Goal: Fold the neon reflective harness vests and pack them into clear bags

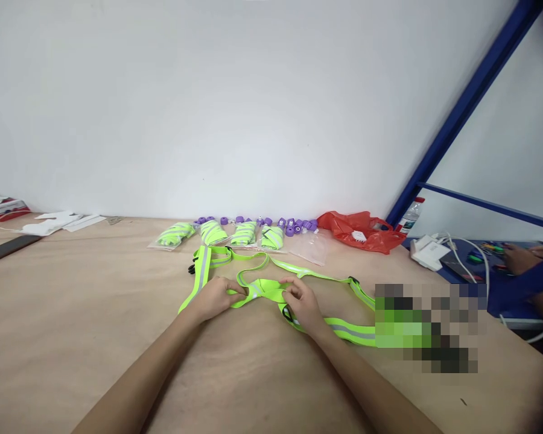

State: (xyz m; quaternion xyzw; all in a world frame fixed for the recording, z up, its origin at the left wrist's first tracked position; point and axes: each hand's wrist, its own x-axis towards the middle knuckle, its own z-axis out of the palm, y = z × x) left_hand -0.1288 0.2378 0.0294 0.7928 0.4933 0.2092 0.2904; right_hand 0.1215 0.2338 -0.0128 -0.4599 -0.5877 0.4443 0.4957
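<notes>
- Left hand point(217, 296): fingers curled nearly closed, thumb and fingertips pinching the middle of the reflective harness point(265, 292).
- Right hand point(301, 301): pinched in the same way on the same yellow-green webbing, near the left, with a short span of band between them.
- Reflective harness: flat on the table point(72, 313) directly before the person, loops spread toward the wall, one long strap trailing right.
- Step, as judged: gathering or folding the centre; the outer loops lie loose.
- Next move, as judged: calls for firm pinches while the loops come inward untwisted.
- Behind: bagged harnesses point(228, 233), purple caps point(294, 226), red bag point(357, 232); another person's hand point(520, 258) far right.
</notes>
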